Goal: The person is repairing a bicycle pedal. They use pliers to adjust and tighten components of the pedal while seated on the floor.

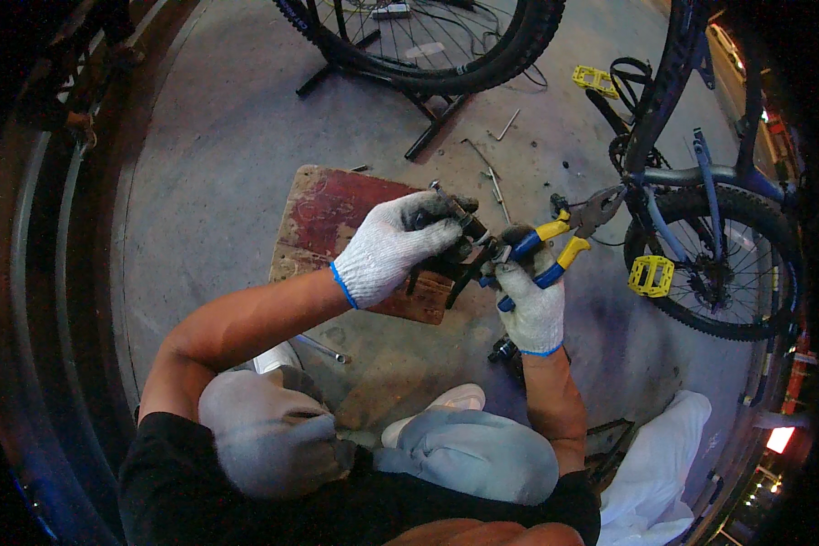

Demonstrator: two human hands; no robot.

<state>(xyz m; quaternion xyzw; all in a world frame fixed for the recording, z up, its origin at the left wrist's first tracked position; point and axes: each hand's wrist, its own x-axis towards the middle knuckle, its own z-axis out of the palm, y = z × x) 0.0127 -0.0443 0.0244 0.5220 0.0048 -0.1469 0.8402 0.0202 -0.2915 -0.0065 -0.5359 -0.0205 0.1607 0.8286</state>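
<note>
My left hand (409, 235), in a white knit glove with a blue cuff, grips a slim dark cylindrical part (472, 225) with metal rings. Its upper tip points away from me. My right hand (534, 300), gloved the same way, holds combination pliers (553, 239) with blue and yellow handles. The handles stand apart and the metal jaws point up and right, away from the part. The right fingers are also at the lower end of the part, where a dark curved piece (465, 278) hangs; whether they grip it is hidden. Beneath the left hand is a worn red wooden board (327, 205).
A bicycle wheel (443, 80) rests over a black stand (437, 130) ahead. At right is a bicycle frame (689, 176) with yellow pedals (650, 276). A hex key (508, 125) and a wrench (322, 348) lie on the concrete floor. White fabric (662, 464) is at lower right.
</note>
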